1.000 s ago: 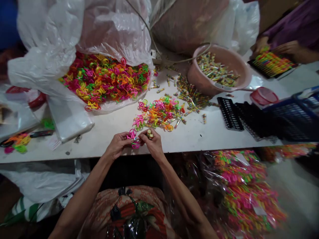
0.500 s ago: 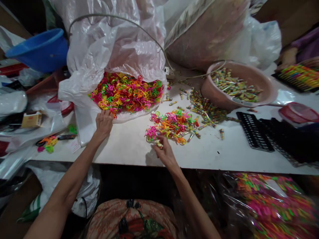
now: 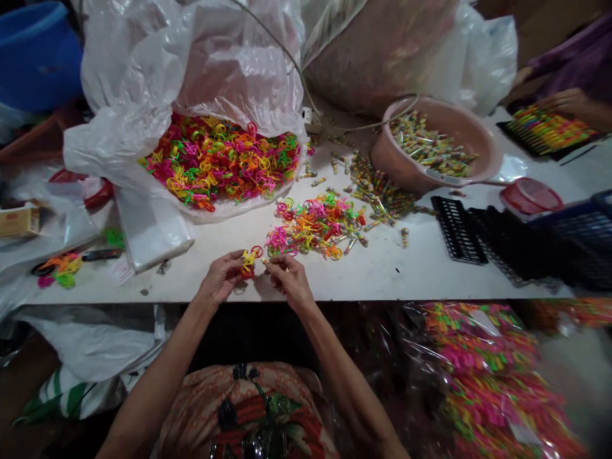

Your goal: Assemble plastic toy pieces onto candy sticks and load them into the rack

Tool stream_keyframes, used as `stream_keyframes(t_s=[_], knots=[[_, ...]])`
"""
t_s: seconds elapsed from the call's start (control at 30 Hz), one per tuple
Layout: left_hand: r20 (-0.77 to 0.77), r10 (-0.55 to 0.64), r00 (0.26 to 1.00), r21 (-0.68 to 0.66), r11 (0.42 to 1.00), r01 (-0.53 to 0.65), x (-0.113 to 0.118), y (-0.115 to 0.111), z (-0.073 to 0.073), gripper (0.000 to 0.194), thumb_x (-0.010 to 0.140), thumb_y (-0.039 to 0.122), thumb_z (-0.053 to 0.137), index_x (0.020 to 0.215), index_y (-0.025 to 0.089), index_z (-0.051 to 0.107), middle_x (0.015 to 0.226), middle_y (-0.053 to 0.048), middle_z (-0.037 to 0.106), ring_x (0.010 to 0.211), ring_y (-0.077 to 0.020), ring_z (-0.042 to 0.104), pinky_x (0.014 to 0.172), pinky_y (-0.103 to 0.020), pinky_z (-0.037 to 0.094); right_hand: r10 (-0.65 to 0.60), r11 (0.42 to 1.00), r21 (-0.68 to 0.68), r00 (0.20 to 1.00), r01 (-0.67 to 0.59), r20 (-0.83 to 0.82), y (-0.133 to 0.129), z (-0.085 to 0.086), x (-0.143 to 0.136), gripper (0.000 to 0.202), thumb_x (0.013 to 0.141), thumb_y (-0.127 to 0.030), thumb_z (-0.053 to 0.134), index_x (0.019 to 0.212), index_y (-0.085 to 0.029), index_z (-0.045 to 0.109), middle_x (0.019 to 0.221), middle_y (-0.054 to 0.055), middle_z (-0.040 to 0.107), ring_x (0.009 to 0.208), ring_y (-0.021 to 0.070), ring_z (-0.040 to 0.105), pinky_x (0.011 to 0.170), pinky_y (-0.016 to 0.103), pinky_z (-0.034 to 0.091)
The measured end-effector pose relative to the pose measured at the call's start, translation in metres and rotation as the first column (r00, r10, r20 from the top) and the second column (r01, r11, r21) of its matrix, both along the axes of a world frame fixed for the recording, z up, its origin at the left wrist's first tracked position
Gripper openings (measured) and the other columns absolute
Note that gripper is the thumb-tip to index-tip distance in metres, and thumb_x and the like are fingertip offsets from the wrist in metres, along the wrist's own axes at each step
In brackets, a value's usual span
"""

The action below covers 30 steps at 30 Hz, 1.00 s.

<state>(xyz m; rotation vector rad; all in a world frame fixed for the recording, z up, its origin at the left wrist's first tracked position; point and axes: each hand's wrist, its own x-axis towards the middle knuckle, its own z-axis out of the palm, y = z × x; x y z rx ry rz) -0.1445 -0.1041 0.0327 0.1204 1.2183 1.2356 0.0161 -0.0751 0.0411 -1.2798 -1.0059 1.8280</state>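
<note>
My left hand [image 3: 222,278] is closed around several yellow and red plastic pieces [image 3: 249,260] with ring-shaped ends, held just above the table's front part. Close to its right, my right hand [image 3: 291,279] is closed in a pinch. A small pale tip shows at its fingertips, and the rest of what it holds is hidden by the fingers. Just beyond the hands lies a loose heap of bright plastic pieces [image 3: 310,223]. Small clear tubes with coloured filling [image 3: 377,194] are scattered beside that heap. Many more plastic pieces [image 3: 224,162] spill from the mouth of a large white plastic bag [image 3: 129,70].
A pink basin [image 3: 488,150] holds more small tubes. Black slotted trays [image 3: 459,229] and a red basket [image 3: 531,195] are at the right. Clear plastic sleeves [image 3: 150,226] lie left. A co-worker's hand [image 3: 567,101] rests by a filled tray. Bagged coloured pieces [image 3: 492,389] sit below the table.
My left hand has come from the bag's mouth toward the front middle, now with plastic pieces in it. My right hand has shifted left from the small heap. The view has moved.
</note>
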Motion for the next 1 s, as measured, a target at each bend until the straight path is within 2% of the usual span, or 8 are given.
stream_keyframes(t_s=[0.13, 0.2, 0.3, 0.47, 0.67, 0.87, 0.93, 1.0], knots=[[0.038, -0.014, 0.999, 0.01, 1.0, 0.013, 0.013, -0.005, 0.0, 0.025, 0.05, 0.004, 0.074, 0.073, 0.01, 0.065, 0.067, -0.004, 0.07, 0.058, -0.0112, 0.064, 0.06, -0.021, 0.054, 0.022, 1.0, -0.014, 1.0, -0.022, -0.015, -0.003, -0.003, -0.001, 0.029, 0.06, -0.042, 0.072, 0.072, -0.017, 0.065, 0.042, -0.007, 0.048, 0.038, 0.0061, 0.038, 0.037, 0.019, 0.021], [0.033, -0.002, 0.999, -0.005, 1.0, 0.003, 0.016, -0.006, 0.002, 0.024, 0.048, 0.004, 0.075, 0.069, 0.01, 0.065, 0.065, -0.004, 0.07, 0.057, -0.0113, 0.065, 0.06, -0.021, 0.054, -0.003, 1.0, -0.023, 1.0, 0.002, -0.017, -0.004, -0.004, 0.0, 0.028, 0.059, -0.041, 0.073, 0.073, -0.017, 0.066, 0.041, -0.008, 0.047, 0.037, 0.0058, 0.036, 0.037, 0.019, 0.019], [0.031, -0.016, 0.999, -0.022, 1.0, 0.016, 0.017, -0.008, 0.003, 0.023, 0.05, 0.006, 0.077, 0.069, 0.011, 0.065, 0.065, -0.003, 0.071, 0.058, -0.0109, 0.065, 0.059, -0.02, 0.054, -0.035, 0.999, -0.012, 0.999, 0.035, -0.034, -0.004, -0.004, 0.003, 0.028, 0.058, -0.039, 0.075, 0.073, -0.018, 0.065, 0.045, -0.007, 0.05, 0.038, 0.0055, 0.036, 0.037, 0.02, 0.019], [0.074, -0.056, 0.996, -0.003, 0.998, 0.056, 0.018, -0.01, 0.005, 0.021, 0.052, 0.006, 0.077, 0.065, 0.013, 0.062, 0.065, -0.001, 0.071, 0.058, -0.0102, 0.065, 0.057, -0.019, 0.054, -0.014, 0.999, -0.032, 0.997, 0.012, -0.07, -0.004, -0.002, 0.006, 0.026, 0.054, -0.035, 0.078, 0.069, -0.018, 0.065, 0.045, -0.008, 0.049, 0.04, 0.0053, 0.037, 0.039, 0.02, 0.022], [0.116, -0.039, 0.992, -0.008, 0.999, 0.041, 0.024, -0.011, 0.006, 0.026, 0.052, 0.006, 0.079, 0.071, 0.011, 0.062, 0.066, -0.002, 0.07, 0.057, -0.0104, 0.064, 0.055, -0.02, 0.054, -0.028, 0.997, -0.069, 0.992, 0.02, -0.12, -0.005, -0.005, 0.006, 0.026, 0.05, -0.03, 0.08, 0.068, -0.018, 0.066, 0.047, -0.007, 0.053, 0.04, 0.0057, 0.038, 0.04, 0.021, 0.023], [0.068, -0.041, 0.997, 0.012, 0.999, 0.041, 0.028, -0.014, 0.004, 0.031, 0.05, 0.014, 0.083, 0.07, 0.013, 0.059, 0.064, 0.0, 0.068, 0.054, -0.0102, 0.063, 0.052, -0.02, 0.052, -0.022, 1.0, -0.003, 0.996, 0.022, -0.084, -0.002, -0.003, 0.007, 0.025, 0.049, -0.032, 0.081, 0.065, -0.018, 0.068, 0.052, -0.005, 0.057, 0.042, 0.0053, 0.036, 0.042, 0.022, 0.026], [0.026, -0.012, 1.0, 0.037, 0.999, 0.011, 0.031, -0.015, 0.003, 0.036, 0.048, 0.018, 0.086, 0.071, 0.013, 0.059, 0.063, 0.001, 0.067, 0.055, -0.0105, 0.063, 0.054, -0.021, 0.053, -0.04, 0.996, 0.081, 0.998, 0.043, -0.039, -0.004, -0.001, 0.007, 0.021, 0.053, -0.032, 0.08, 0.065, -0.019, 0.069, 0.056, -0.004, 0.058, 0.045, 0.0067, 0.04, 0.045, 0.023, 0.031], [-0.046, 0.015, 0.999, 0.065, 0.998, -0.012, 0.033, -0.016, 0.001, 0.039, 0.047, 0.023, 0.087, 0.073, 0.014, 0.058, 0.062, 0.002, 0.066, 0.053, -0.0103, 0.062, 0.054, -0.022, 0.052, -0.07, 0.971, 0.233, 0.997, 0.06, 0.034, -0.008, 0.0, 0.006, 0.015, 0.058, -0.031, 0.077, 0.065, -0.02, 0.07, 0.062, -0.002, 0.061, 0.055, 0.0099, 0.048, 0.052, 0.025, 0.038]])
